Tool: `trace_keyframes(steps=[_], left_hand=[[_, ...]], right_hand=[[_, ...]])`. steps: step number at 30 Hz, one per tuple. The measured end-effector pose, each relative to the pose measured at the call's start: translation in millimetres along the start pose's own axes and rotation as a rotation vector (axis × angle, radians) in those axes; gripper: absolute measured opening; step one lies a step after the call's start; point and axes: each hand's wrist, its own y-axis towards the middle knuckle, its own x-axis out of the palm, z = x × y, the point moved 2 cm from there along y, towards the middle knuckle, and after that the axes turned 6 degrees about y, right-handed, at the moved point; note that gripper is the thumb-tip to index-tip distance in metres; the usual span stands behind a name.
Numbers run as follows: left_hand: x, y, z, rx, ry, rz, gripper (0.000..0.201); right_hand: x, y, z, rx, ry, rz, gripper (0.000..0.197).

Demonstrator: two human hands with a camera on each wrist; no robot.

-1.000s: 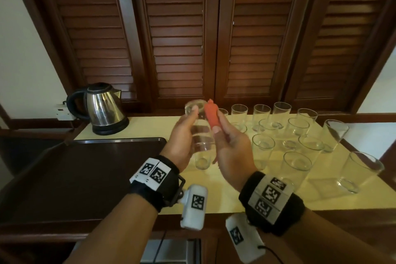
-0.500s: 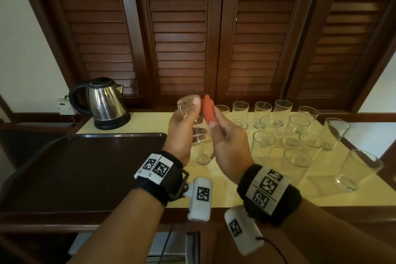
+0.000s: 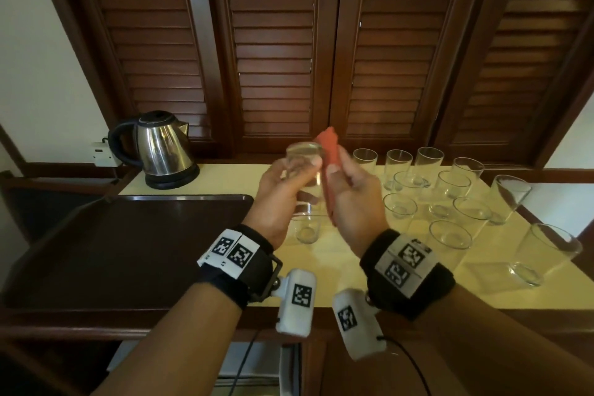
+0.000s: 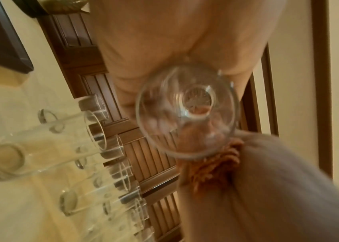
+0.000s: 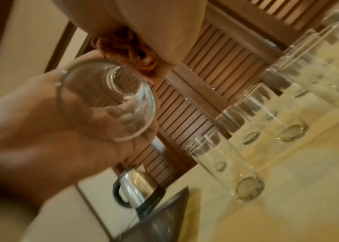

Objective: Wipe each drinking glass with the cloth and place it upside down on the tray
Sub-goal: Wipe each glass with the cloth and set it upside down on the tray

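Note:
My left hand (image 3: 283, 190) grips a clear drinking glass (image 3: 303, 170) above the counter, with its base pointing up and away. The left wrist view looks into the open rim of this glass (image 4: 187, 111). My right hand (image 3: 350, 193) pinches a folded orange cloth (image 3: 329, 167) and presses it against the glass's right side. The cloth (image 5: 127, 54) also shows beside the glass (image 5: 106, 98) in the right wrist view. The dark tray (image 3: 128, 251) lies to the left with nothing on it.
Several upright glasses (image 3: 450, 202) stand in a cluster on the yellow counter (image 3: 401, 286) to the right, and one more glass (image 3: 307, 231) stands just under my hands. A steel kettle (image 3: 160, 148) sits at the back left. Louvred wooden doors (image 3: 273, 42) close off the back.
Both hands have stayed together with the glass and cloth. The cloth has slid a little along the glass's side, and the glass has tipped slightly.

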Motion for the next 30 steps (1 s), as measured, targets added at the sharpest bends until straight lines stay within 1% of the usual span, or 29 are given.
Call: trace_keyframes(steps=[1,2,3,5,6,8,9,10,11,13,14,16,17,18,19,21,22,23,24,26,27,28,29,30], left_hand=[[-1.4,2.4,1.5,0.009,-0.021,0.028,0.051],[-2.4,3.4,2.6,-0.010,-0.036,0.029,0.049],[-1.7,3.2,4.4,-0.043,-0.039,-0.008,0.047],[3.3,2.5,5.7,-0.069,0.003,-0.119,0.042],[6.2,2.3,6.5,-0.049,0.021,-0.122,0.043],[7.3,6.6,12.5,0.047,0.024,-0.024,0.053],[5.5,9.3,13.7,0.079,0.012,0.008,0.057],[4.1,10.7,13.4,0.070,-0.006,0.002,0.058],[3.4,10.5,12.8,0.023,-0.018,-0.029,0.057],[4.5,7.6,9.3,-0.053,0.001,-0.110,0.048],[6.0,7.4,7.3,-0.052,0.024,-0.110,0.044],[5.6,10.6,8.1,0.016,0.026,-0.012,0.047],[4.4,12.3,9.4,0.044,0.011,0.022,0.049],[4.2,12.8,10.1,0.045,-0.004,0.023,0.050],[3.5,11.6,10.1,0.005,-0.018,-0.001,0.050],[4.0,7.7,8.1,-0.086,-0.012,-0.090,0.051],[5.3,6.7,6.6,-0.083,-0.003,-0.111,0.051],[6.7,5.6,7.1,-0.057,-0.008,-0.101,0.052],[6.6,7.5,7.4,-0.013,-0.020,-0.069,0.055],[4.1,10.1,9.9,0.049,-0.055,-0.026,0.054],[3.0,8.4,10.9,0.024,-0.068,-0.032,0.053],[2.1,7.3,10.3,-0.029,-0.062,-0.059,0.053],[2.3,6.0,9.4,-0.070,-0.037,-0.100,0.051],[3.6,5.9,7.8,-0.076,-0.009,-0.122,0.048]], right_hand=[[4.6,-8.4,-1.9,-0.018,-0.033,-0.049,0.045],[6.6,-14.1,-1.9,-0.013,-0.049,-0.080,0.046],[5.3,-12.9,-1.4,-0.007,-0.063,-0.075,0.046],[-4.7,4.6,-0.4,0.000,-0.052,0.002,0.045],[-8.3,10.8,-4.2,-0.009,-0.028,0.031,0.043],[-6.2,9.8,-8.4,-0.051,-0.018,0.029,0.042],[-1.4,2.7,-9.3,-0.053,-0.038,-0.014,0.043],[2.3,-4.6,-8.5,-0.041,-0.049,-0.042,0.044],[2.9,-6.1,-6.8,-0.027,-0.048,-0.039,0.045],[-5.1,6.3,-3.2,-0.026,-0.028,0.028,0.043],[-8.7,12.5,-4.0,-0.032,-0.017,0.057,0.042],[-5.5,11.3,-4.6,-0.046,-0.023,0.051,0.042],[-0.3,4.4,-3.4,-0.043,-0.043,0.016,0.043],[4.1,-3.1,-1.7,-0.033,-0.059,-0.014,0.044],[5.3,-6.9,-0.3,-0.021,-0.057,-0.018,0.046],[-1.5,4.8,2.9,-0.017,-0.043,0.046,0.045],[-6.3,11.4,1.3,-0.013,-0.029,0.084,0.044],[-7.7,14.9,-0.1,-0.016,-0.023,0.102,0.043],[-5.8,13.5,-1.3,-0.035,-0.027,0.090,0.043],[4.3,0.0,-1.7,-0.052,-0.071,-0.005,0.045],[6.4,-5.3,-1.7,-0.051,-0.074,-0.025,0.046],[5.5,-3.4,-1.2,-0.052,-0.071,-0.010,0.046],[0.8,3.9,-1.1,-0.053,-0.051,0.027,0.045],[-4.4,11.2,-2.7,-0.050,-0.024,0.065,0.044]])
